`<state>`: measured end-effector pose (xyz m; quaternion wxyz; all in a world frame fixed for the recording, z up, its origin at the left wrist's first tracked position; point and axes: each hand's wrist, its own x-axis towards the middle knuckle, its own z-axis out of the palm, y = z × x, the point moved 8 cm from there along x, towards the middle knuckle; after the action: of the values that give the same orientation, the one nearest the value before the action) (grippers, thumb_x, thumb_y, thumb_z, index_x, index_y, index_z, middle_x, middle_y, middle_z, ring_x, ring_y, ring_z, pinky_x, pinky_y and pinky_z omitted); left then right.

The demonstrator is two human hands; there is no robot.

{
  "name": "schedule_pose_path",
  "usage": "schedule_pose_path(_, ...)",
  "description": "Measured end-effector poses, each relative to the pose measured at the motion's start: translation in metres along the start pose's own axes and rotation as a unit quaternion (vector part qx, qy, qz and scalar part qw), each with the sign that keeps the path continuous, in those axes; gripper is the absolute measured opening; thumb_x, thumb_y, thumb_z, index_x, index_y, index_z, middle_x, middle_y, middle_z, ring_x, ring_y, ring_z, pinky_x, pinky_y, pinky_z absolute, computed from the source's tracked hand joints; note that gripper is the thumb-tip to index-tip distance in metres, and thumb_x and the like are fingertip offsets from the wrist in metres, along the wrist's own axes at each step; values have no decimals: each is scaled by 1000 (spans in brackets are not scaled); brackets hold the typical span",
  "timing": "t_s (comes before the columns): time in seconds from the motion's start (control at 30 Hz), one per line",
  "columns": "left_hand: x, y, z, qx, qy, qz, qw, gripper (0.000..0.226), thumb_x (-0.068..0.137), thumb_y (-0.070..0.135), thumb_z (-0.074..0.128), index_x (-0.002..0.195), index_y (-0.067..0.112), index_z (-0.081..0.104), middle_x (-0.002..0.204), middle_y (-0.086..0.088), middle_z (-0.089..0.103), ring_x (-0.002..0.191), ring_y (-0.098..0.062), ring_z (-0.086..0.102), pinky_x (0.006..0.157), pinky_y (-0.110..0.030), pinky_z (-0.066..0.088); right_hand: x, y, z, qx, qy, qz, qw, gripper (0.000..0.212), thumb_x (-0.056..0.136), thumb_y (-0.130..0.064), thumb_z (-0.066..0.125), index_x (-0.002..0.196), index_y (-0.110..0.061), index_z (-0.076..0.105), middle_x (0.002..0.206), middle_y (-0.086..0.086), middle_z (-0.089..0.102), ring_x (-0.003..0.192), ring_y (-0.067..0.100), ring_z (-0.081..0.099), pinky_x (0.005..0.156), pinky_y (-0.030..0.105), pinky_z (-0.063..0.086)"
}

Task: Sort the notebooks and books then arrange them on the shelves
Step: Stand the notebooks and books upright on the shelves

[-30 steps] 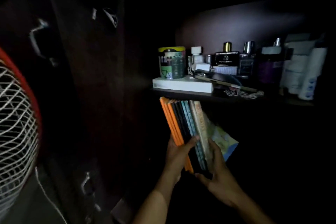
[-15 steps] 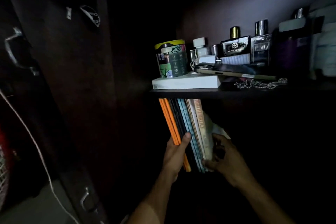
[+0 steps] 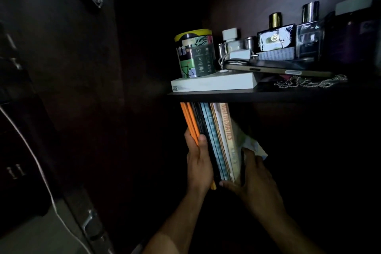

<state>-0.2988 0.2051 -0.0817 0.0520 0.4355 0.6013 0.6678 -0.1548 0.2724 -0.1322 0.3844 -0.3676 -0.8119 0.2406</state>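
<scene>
At the left edge of the frame a white cord is seen trailing down past a dark cabinet door, with a metal latch caught in the lower left. Moving to centre frame, the stack of notebooks and books is held upright and slightly tilted just beneath the dark shelf, tops tucked under its front edge. The orange spines on the stack's left side are gripped by the left hand, thumb laid across the front. On the stack's right, a spine lettered MATHEMATICS is visible, and the lower right of the stack is clasped by the right hand, fingers curled round its far side. Above, on the shelf, a patterned tin is stood on a flat white box. Further right, a phone, perfume bottles and a silver chain are picked out in the dimness.
</scene>
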Motion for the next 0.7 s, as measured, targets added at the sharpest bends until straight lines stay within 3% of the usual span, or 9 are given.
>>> schedule_pose_path(0.07,5,-11,-1,-23,-31,-49,998,65,94,75,17,154,51,17,161,14,30,146,-14,35,121,-39,27,-1,-2,0,-22,0,-3,1000,111,69,-66,79,152,-28,16,152,4,36,132,31,46,99,45,49)
schedule_pose_path(0.17,7,-13,-1,-98,-61,-90,989,52,97,73,26,144,56,36,143,21,54,137,-10,49,112,-37,41,-1,0,-1,-14,5,8,1000,111,66,-66,81,149,-30,18,150,3,37,132,29,43,98,45,49)
schedule_pose_path(0.27,9,-16,5,-188,-84,-96,974,45,103,52,33,145,42,43,138,15,61,130,-10,56,102,-33,49,2,8,-3,67,16,26,997,114,58,-58,90,145,-36,20,148,-1,34,134,25,38,100,44,47)
schedule_pose_path(0.33,12,-20,6,-198,-84,-89,973,50,102,54,40,149,36,43,145,8,57,134,-13,53,108,-42,46,5,10,-3,137,26,19,990,126,53,-51,95,149,-43,12,154,-5,29,139,22,36,106,45,46)
schedule_pose_path(0.4,14,-31,7,-195,-79,-96,973,61,96,66,50,150,40,40,154,7,46,142,-16,43,117,-50,34,8,12,0,143,20,14,989,139,54,-49,95,153,-49,-3,161,-8,23,144,21,32,110,48,43)
schedule_pose_path(0.6,24,-49,10,-147,-85,-89,981,70,88,79,48,150,49,35,160,9,36,148,-18,33,120,-55,27,10,12,3,100,-7,6,995,133,62,-56,89,158,-43,-3,163,-7,19,145,25,28,111,51,41)
schedule_pose_path(0.7,24,-49,9,-139,-76,-106,982,75,87,80,47,150,39,42,154,6,47,143,-17,43,119,-52,31,9,10,5,75,-18,12,997,132,65,-57,87,157,-41,-6,164,-4,16,145,28,27,110,51,40)
